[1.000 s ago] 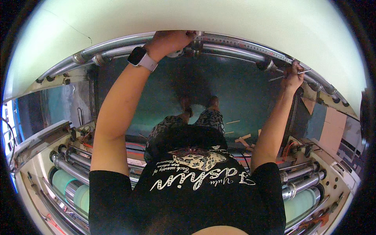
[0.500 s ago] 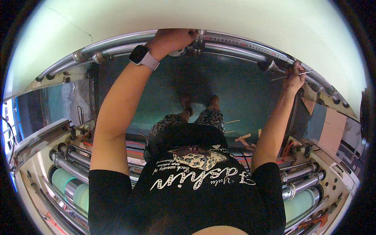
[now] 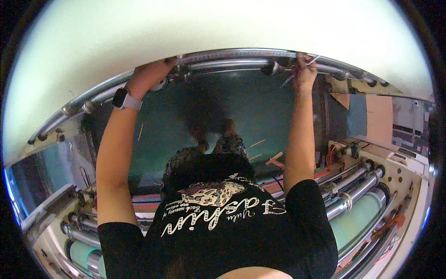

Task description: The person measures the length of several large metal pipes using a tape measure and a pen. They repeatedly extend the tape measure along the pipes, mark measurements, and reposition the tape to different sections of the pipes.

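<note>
A tape measure's blade (image 3: 241,56) lies stretched along a long steel shaft (image 3: 111,84) in front of me, between both hands. At its left part, beside a metal collar (image 3: 182,74), my left hand (image 3: 155,73) is closed at the tape; its fingertips are partly hidden. A rounded pale thing shows under that hand, too dim to name. Farther right, my right hand (image 3: 304,74) pinches the blade against the shaft. It also holds a thin metal rod with a bent end, like a hex key (image 3: 314,60), which sticks out on both sides of the fingers.
A large pale roll or panel (image 3: 223,25) fills the far side above the shaft. Below lies a dark green floor (image 3: 260,107) with wood scraps (image 3: 275,159). Behind me stand more steel rollers (image 3: 355,197) and a green roll (image 3: 360,216) in a machine frame.
The whole view has turned, so shaft and hands sit farther left and a little lower in the picture. Both hands keep their places beside the same collars; the tape stays stretched between them.
</note>
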{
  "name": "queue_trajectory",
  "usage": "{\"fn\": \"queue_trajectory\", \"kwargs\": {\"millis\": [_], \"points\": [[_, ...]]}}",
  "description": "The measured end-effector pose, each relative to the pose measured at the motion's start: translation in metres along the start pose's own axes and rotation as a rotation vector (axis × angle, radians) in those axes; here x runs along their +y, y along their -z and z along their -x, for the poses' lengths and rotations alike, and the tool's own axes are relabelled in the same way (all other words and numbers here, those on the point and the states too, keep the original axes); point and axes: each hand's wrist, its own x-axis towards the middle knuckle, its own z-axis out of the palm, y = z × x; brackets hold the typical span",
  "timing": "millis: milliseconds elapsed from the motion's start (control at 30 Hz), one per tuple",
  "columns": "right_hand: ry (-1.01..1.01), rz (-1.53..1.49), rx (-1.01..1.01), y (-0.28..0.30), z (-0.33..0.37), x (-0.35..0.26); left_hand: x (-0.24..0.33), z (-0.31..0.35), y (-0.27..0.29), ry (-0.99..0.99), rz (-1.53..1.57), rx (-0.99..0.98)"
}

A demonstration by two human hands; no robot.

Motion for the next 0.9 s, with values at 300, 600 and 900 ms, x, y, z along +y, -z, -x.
{"fn": "queue_trajectory", "kwargs": {"millis": [300,600,900], "points": [[-0.205,0.444,-0.31,0.064,0.0,-0.053,-0.01,0.031,-0.004,-0.035,0.178,-0.154],[0.152,0.905,-0.673,0.082,-0.02,-0.057,-0.016,0.162,-0.079,0.282,0.292,-0.282],[0.428,1.199,-0.892,0.09,-0.053,-0.053,-0.009,0.238,-0.164,0.523,0.361,-0.4]]}}
